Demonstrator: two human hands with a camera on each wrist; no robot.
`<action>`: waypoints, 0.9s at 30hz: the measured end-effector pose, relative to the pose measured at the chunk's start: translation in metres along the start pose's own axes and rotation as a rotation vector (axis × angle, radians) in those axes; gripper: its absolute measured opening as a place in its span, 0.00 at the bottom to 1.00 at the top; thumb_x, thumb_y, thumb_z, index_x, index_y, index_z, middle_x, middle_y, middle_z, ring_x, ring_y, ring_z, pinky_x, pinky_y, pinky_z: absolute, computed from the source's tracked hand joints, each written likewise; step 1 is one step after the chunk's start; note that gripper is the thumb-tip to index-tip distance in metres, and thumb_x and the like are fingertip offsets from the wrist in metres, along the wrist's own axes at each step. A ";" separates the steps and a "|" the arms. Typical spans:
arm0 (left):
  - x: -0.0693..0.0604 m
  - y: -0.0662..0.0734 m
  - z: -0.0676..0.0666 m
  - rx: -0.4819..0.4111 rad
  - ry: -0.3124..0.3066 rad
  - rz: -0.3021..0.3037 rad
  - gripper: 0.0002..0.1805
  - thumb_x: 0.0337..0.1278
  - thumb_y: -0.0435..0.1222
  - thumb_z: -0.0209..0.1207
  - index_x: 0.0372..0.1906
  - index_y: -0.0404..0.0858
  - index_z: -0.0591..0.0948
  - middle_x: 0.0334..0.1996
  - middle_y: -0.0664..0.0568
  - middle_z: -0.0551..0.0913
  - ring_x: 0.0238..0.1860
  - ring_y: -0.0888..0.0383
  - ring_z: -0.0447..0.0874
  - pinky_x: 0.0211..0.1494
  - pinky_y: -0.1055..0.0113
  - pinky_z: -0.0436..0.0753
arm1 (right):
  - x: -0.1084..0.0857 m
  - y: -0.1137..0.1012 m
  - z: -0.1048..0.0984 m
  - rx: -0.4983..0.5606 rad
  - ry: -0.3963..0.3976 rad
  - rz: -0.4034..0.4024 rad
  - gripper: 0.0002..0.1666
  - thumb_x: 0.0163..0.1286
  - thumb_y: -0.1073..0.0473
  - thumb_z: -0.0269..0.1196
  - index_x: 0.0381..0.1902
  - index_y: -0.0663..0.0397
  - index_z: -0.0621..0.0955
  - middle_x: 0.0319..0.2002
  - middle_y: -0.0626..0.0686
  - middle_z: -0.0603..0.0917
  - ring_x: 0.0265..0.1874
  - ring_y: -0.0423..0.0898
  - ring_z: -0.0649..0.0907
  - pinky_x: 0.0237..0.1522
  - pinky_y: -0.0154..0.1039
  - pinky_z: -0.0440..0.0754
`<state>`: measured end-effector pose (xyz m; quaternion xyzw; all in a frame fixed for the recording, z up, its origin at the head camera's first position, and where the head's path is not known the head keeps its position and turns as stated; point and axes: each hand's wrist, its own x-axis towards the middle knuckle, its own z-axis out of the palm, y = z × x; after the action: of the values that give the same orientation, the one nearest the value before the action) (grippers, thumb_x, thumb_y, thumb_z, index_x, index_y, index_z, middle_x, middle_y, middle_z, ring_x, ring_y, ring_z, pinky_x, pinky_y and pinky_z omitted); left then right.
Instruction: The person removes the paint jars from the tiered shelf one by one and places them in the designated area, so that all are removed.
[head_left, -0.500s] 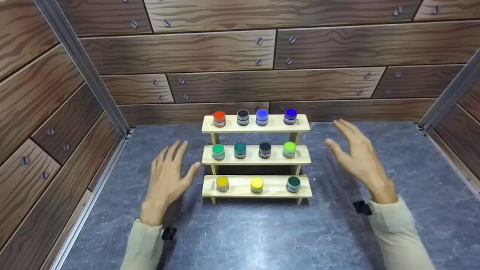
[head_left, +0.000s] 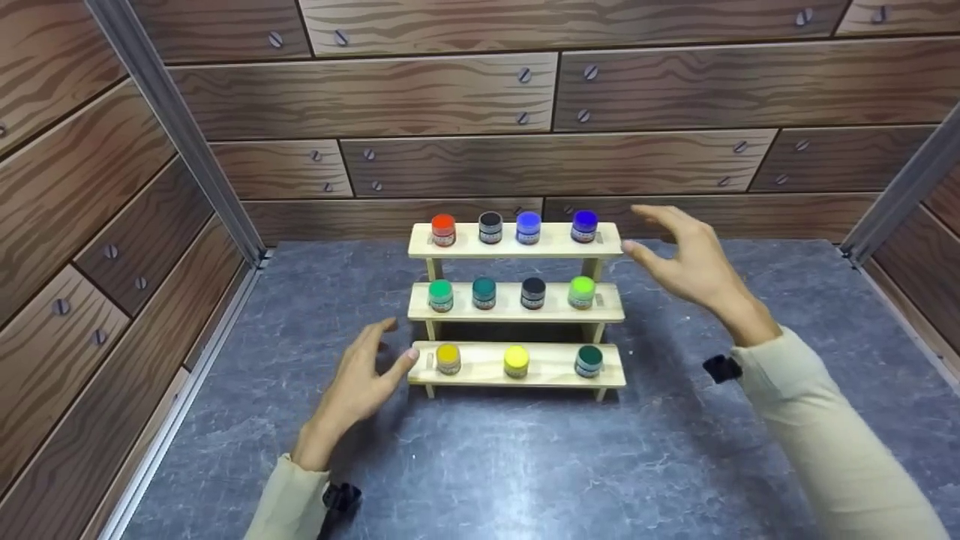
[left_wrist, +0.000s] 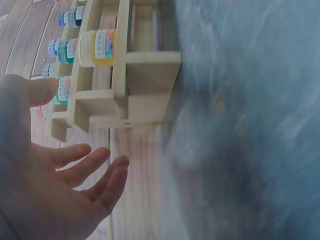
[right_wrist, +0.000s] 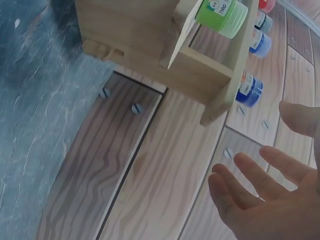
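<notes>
A three-tier wooden stand [head_left: 480, 375] holds small paint jars. On the top tier are a red jar [head_left: 443, 230], a black one, a blue one and a dark blue jar [head_left: 585, 226]. The middle tier has green, teal, black and lime green jars [head_left: 581, 292]. Golden yellow [head_left: 448, 358], yellow [head_left: 516, 361] and dark green jars [head_left: 589, 361] stand on the bottom tier. My left hand [head_left: 360, 382], fingers loosely bent, is beside the stand's lower left end. By the top tier's right end, my right hand [head_left: 694, 262] is spread with nothing in it.
The stand sits on a grey marbled tabletop [head_left: 510, 465]. Wood-patterned panels [head_left: 450, 97] form the back and side walls, with metal frame strips [head_left: 176, 127] at the corners. Small black devices [head_left: 721, 368] are on both wrists.
Both hands have come closer to the stand. The left moved right, its fingers bending more; the right moved left and toward the back. The jars keep their places on the tiers.
</notes>
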<state>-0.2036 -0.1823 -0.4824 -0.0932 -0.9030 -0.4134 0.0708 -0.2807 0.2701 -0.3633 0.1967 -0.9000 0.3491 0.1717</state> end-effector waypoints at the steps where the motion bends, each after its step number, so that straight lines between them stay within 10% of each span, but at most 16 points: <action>1: -0.001 0.000 0.002 -0.025 -0.009 -0.008 0.38 0.73 0.48 0.65 0.77 0.32 0.70 0.71 0.38 0.77 0.61 0.39 0.83 0.67 0.41 0.83 | 0.003 -0.001 0.001 0.012 -0.012 0.012 0.34 0.76 0.55 0.69 0.75 0.61 0.75 0.70 0.67 0.79 0.66 0.68 0.79 0.68 0.67 0.79; 15: -0.005 -0.016 0.016 -0.474 -0.142 -0.138 0.36 0.67 0.27 0.66 0.77 0.23 0.68 0.70 0.29 0.75 0.54 0.43 0.88 0.54 0.68 0.89 | 0.041 -0.016 0.023 0.081 -0.138 0.145 0.37 0.73 0.54 0.73 0.72 0.68 0.76 0.66 0.69 0.82 0.59 0.66 0.87 0.63 0.57 0.86; 27: -0.001 -0.021 0.014 -0.613 -0.223 -0.199 0.35 0.67 0.23 0.63 0.77 0.21 0.66 0.68 0.25 0.77 0.56 0.46 0.89 0.57 0.73 0.88 | 0.052 -0.015 0.032 0.047 -0.115 0.167 0.27 0.74 0.55 0.72 0.65 0.62 0.84 0.59 0.66 0.88 0.51 0.61 0.89 0.57 0.54 0.90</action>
<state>-0.2077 -0.1856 -0.5071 -0.0661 -0.7434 -0.6580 -0.1003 -0.3239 0.2249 -0.3540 0.1447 -0.9132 0.3712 0.0857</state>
